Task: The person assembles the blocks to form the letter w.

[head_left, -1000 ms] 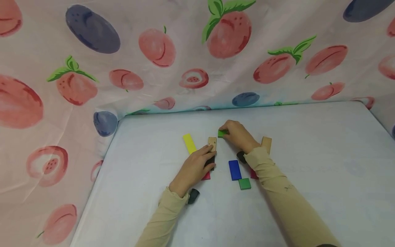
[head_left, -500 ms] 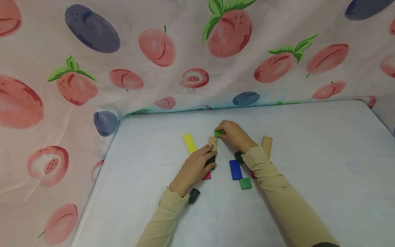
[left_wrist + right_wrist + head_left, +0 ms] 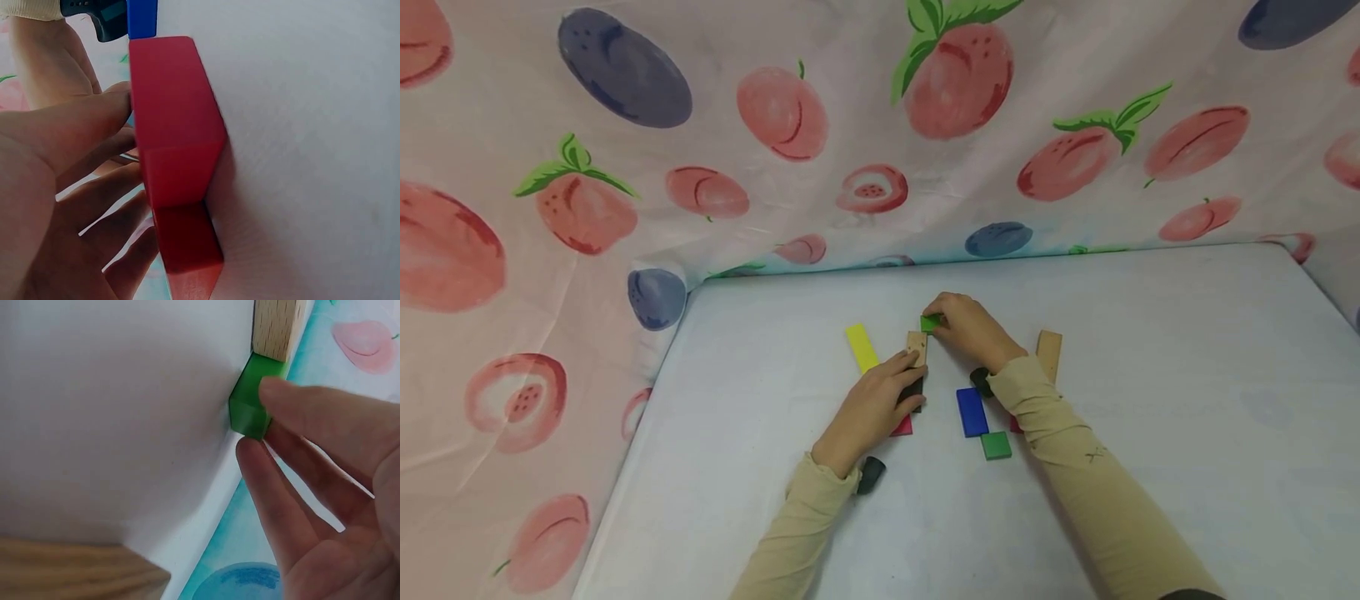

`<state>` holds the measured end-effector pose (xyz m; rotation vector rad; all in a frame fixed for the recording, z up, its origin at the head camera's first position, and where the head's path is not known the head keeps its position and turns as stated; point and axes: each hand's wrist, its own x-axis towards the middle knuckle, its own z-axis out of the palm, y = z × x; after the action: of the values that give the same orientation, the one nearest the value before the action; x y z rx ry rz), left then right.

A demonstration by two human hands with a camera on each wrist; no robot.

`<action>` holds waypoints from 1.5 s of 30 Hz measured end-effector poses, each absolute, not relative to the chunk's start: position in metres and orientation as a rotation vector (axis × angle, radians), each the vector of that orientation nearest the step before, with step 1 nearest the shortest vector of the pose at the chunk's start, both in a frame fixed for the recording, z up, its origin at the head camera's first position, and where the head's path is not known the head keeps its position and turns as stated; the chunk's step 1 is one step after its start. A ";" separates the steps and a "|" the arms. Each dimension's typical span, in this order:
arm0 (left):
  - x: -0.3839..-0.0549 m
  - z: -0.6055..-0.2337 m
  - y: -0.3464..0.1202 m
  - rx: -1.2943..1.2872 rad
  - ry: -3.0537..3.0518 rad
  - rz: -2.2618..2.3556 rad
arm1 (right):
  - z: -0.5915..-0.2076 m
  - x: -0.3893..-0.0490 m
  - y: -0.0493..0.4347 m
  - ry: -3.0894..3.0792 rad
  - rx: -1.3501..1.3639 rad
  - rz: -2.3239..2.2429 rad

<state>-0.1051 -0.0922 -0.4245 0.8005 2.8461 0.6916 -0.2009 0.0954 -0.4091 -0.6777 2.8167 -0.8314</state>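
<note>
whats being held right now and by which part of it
The right hand pinches the small bright-green rectangular block by the end away from the plain wooden rectangular block. The left hand rests on other blocks, fingers extended.

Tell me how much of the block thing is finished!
Looks done: a wooden block and a dark block are lined up under the left hand. In hand: the right hand pinches a bright green block against the wooden block's end. Maybe left: the blue block and darker green block lie apart from that row.
</note>
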 end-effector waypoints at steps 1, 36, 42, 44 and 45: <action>-0.105 -0.425 -0.092 0.798 2.846 0.689 | -0.408 -0.200 0.096 2.816 -0.674 -0.826; -0.104 -0.423 -0.090 0.770 2.849 0.646 | -0.396 -0.157 0.151 2.829 -0.639 -0.665; -0.104 -0.424 -0.090 0.782 2.850 0.663 | -0.397 -0.151 0.161 2.829 -0.632 -0.664; -0.105 -0.424 -0.090 0.785 2.850 0.667 | -0.397 -0.150 0.163 2.823 -0.623 -0.659; -0.105 -0.424 -0.090 0.787 2.849 0.670 | -0.396 -0.149 0.164 2.820 -0.618 -0.653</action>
<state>-0.1048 -0.0904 -0.4242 0.7868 2.8493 0.6697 -0.1495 0.1643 -0.3965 -0.6181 2.8198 -0.6533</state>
